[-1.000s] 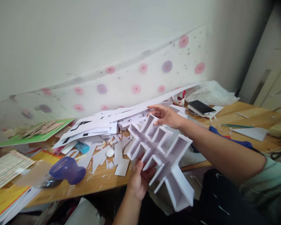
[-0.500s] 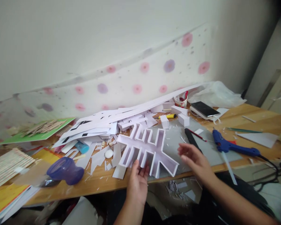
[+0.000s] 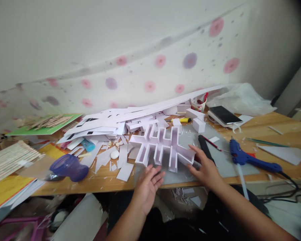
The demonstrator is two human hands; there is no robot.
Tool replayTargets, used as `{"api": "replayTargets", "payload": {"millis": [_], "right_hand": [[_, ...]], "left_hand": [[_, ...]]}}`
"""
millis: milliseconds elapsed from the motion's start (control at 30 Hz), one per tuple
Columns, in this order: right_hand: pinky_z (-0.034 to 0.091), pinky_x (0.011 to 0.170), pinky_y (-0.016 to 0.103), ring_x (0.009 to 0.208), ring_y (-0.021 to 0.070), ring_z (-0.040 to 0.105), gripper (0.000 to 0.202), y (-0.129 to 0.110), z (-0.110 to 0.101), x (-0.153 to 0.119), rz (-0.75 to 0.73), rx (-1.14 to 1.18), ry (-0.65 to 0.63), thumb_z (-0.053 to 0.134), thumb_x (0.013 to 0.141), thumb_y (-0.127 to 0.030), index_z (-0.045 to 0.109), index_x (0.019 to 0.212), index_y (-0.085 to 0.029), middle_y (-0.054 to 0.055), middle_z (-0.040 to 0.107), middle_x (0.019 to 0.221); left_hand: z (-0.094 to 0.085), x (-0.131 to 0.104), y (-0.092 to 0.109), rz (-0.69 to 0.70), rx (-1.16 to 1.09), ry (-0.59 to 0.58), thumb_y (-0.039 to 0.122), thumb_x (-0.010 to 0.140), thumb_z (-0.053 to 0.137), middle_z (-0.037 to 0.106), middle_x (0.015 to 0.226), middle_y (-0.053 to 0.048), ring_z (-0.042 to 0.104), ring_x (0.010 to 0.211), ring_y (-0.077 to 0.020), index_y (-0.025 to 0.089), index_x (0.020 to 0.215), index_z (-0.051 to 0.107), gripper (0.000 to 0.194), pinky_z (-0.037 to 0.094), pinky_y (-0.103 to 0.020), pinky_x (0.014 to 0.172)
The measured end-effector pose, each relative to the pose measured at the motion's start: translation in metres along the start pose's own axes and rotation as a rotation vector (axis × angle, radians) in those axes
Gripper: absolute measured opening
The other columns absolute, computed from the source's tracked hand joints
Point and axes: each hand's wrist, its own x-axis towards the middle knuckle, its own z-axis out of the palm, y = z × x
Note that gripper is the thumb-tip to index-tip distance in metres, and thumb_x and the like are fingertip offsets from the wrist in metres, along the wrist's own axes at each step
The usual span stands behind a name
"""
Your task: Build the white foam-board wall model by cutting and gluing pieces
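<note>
A white walled structure with several branching, open-topped channels (image 3: 163,142) stands over the grey mat (image 3: 223,164) near the table's front edge. My left hand (image 3: 149,182) is palm up just in front of its left part, fingers apart and holding nothing. At the structure's right end is my right hand (image 3: 204,165), its thumb and fingers spread around the tip of the angled branch. Whether those fingers press on the branch is hard to tell.
A blue glue gun (image 3: 253,159) lies right of the mat, near a black phone (image 3: 225,114). Paper sheets (image 3: 102,124) and small white boxes (image 3: 198,124) are behind. Scraps and a purple container (image 3: 69,167) lie left; a yellow cutter (image 3: 182,120) is behind the structure.
The structure has turned and lowered toward the mat. My left hand has come away from beneath it, while my right hand has moved in to its right end. The camera view has shifted slightly.
</note>
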Motion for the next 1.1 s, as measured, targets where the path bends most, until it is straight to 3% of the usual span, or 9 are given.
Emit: {"api": "replayTargets", "payload": {"millis": [167, 300, 500, 633, 767, 833, 900, 967, 1100], "right_hand": [[0.053, 0.091, 0.046, 0.102, 0.025, 0.065, 0.063, 0.005, -0.004, 0.007, -0.011, 0.041, -0.042, 0.059, 0.079, -0.024, 0.036, 0.138, -0.023, 0.011, 0.062, 0.12], [0.052, 0.093, 0.045, 0.107, 0.0254, 0.064, 0.061, 0.004, -0.008, -0.001, -0.006, 0.061, -0.059, 0.059, 0.08, -0.023, 0.036, 0.137, -0.025, 0.011, 0.061, 0.123], [0.055, 0.089, 0.041, 0.102, 0.0252, 0.066, 0.06, 0.008, -0.006, -0.016, 0.017, 0.039, -0.058, 0.061, 0.082, -0.028, 0.036, 0.138, -0.025, 0.011, 0.063, 0.12], [0.05, 0.095, 0.049, 0.113, 0.0281, 0.06, 0.058, 0.008, -0.002, -0.006, 0.032, -0.067, -0.071, 0.054, 0.086, -0.026, 0.034, 0.139, -0.022, 0.015, 0.056, 0.13], [0.043, 0.099, 0.052, 0.122, 0.0298, 0.051, 0.048, -0.007, -0.005, 0.006, -0.082, -0.175, 0.069, 0.055, 0.086, -0.025, 0.044, 0.132, -0.02, 0.015, 0.052, 0.131], [0.046, 0.094, 0.046, 0.113, 0.027, 0.055, 0.033, -0.021, -0.009, 0.006, -0.151, -0.144, 0.176, 0.059, 0.085, -0.024, 0.055, 0.118, -0.021, 0.013, 0.057, 0.119], [0.05, 0.082, 0.037, 0.094, 0.0212, 0.06, 0.014, -0.037, -0.01, 0.003, -0.219, -0.036, 0.188, 0.06, 0.084, -0.018, 0.059, 0.097, -0.022, 0.007, 0.06, 0.097], [0.05, 0.071, 0.03, 0.08, 0.0168, 0.06, 0.009, -0.052, -0.006, -0.002, -0.276, 0.107, 0.067, 0.058, 0.085, -0.013, 0.058, 0.086, -0.022, 0.003, 0.059, 0.083], [0.046, 0.059, 0.022, 0.067, 0.013, 0.058, 0.009, -0.07, 0.009, -0.011, -0.364, 0.277, -0.13, 0.06, 0.085, -0.013, 0.057, 0.08, -0.02, 0.002, 0.058, 0.073]], "left_hand": [[-0.016, -0.013, 0.003, -0.106, 0.214, -0.217, 0.03, 0.073, 0.072, 0.072, 0.09, -0.013, 0.069, 0.075, -0.02, 0.012, 0.1, 0.062, 0.034, 0.051, -0.03, 0.07], [-0.027, -0.018, 0.005, -0.005, 0.436, -0.362, 0.031, 0.075, 0.071, 0.069, 0.069, -0.005, 0.063, 0.063, -0.0136, 0.014, 0.076, 0.062, 0.019, 0.047, -0.025, 0.065], [-0.033, -0.011, 0.008, 0.135, 0.66, -0.452, 0.035, 0.078, 0.065, 0.065, 0.061, -0.001, 0.058, 0.059, -0.0125, 0.016, 0.068, 0.056, 0.023, 0.044, -0.024, 0.062], [-0.026, -0.009, 0.009, 0.156, 0.741, -0.506, 0.036, 0.079, 0.062, 0.066, 0.064, -0.003, 0.059, 0.062, -0.0135, 0.015, 0.069, 0.059, 0.023, 0.044, -0.025, 0.064], [-0.02, -0.01, 0.012, 0.195, 0.79, -0.516, 0.037, 0.08, 0.061, 0.067, 0.067, -0.004, 0.06, 0.064, -0.014, 0.014, 0.073, 0.062, 0.024, 0.044, -0.024, 0.064], [-0.017, -0.011, 0.014, 0.234, 0.813, -0.531, 0.038, 0.081, 0.06, 0.067, 0.068, -0.005, 0.06, 0.065, -0.0145, 0.014, 0.075, 0.062, 0.024, 0.045, -0.025, 0.064], [-0.013, -0.012, 0.015, 0.293, 0.817, -0.545, 0.039, 0.082, 0.06, 0.067, 0.07, -0.006, 0.061, 0.067, -0.0152, 0.015, 0.078, 0.063, 0.025, 0.046, -0.026, 0.065], [-0.008, -0.012, 0.013, 0.36, 0.809, -0.551, 0.042, 0.082, 0.059, 0.067, 0.075, -0.007, 0.061, 0.07, -0.016, 0.015, 0.083, 0.064, 0.028, 0.046, -0.026, 0.066], [-0.004, -0.006, 0.005, 0.47, 0.821, -0.584, 0.054, 0.082, 0.055, 0.064, 0.078, -0.007, 0.058, 0.07, -0.0158, 0.014, 0.091, 0.065, 0.042, 0.043, -0.025, 0.063]]}}
